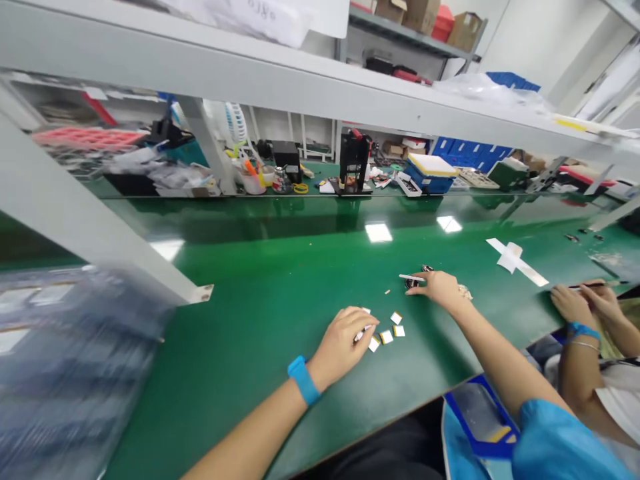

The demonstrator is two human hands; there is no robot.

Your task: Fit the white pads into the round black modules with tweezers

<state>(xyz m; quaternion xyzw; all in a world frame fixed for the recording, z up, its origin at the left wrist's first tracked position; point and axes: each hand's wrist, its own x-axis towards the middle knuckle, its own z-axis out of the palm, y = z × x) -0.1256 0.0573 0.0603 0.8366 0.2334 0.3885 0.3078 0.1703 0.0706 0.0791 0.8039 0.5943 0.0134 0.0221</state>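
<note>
My left hand (345, 341), with a blue band on its wrist, is closed low over the green table; a small dark and white piece shows at its fingertips, too small to name. Beside those fingertips lie several small white square pieces (387, 337) with yellowish edges. Farther right, my right hand (436, 289) pinches a thin white strip (411, 277) over a small dark round part (412, 284). Another small dark part (427, 268) lies just beyond its fingers. A pile of small beige pieces (465, 292) is partly hidden behind the right wrist.
White crossed strips (511, 257) lie on the green table (240, 267). At the right, a person's hands (583, 303) hold a thin tool. A white post (150, 260) stands at left. Cups of tools, a black device (354, 163) and a blue box (430, 175) line the back.
</note>
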